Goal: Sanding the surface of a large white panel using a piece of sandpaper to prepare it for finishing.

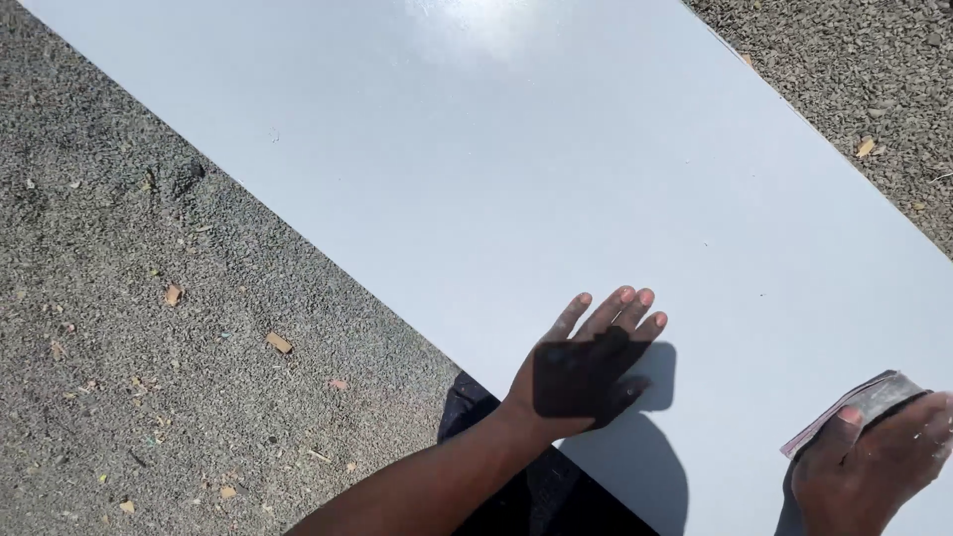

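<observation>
A large pale grey panel [516, 169] lies flat on rough grey gravel ground [129, 328], running slantwise from the upper left toward the lower right. Sunlight glares off its far end.

The left hand [586, 362] rests palm down on the panel near its lower edge, fingers stretched out and close together, pointing up and to the right. It holds nothing. A dark shadow falls across the back of the hand and onto the panel just beneath it.

The right hand [874, 462], at the lower right corner, is closed around a folded piece of sandpaper [859, 402], thumb on top and fingers wrapped over it. The sandpaper rests against the panel surface.

Small wood chips [279, 342] and bits of litter lie scattered on the ground to the left, well apart from the panel. A dark cloth [467, 402] shows under the left forearm.
</observation>
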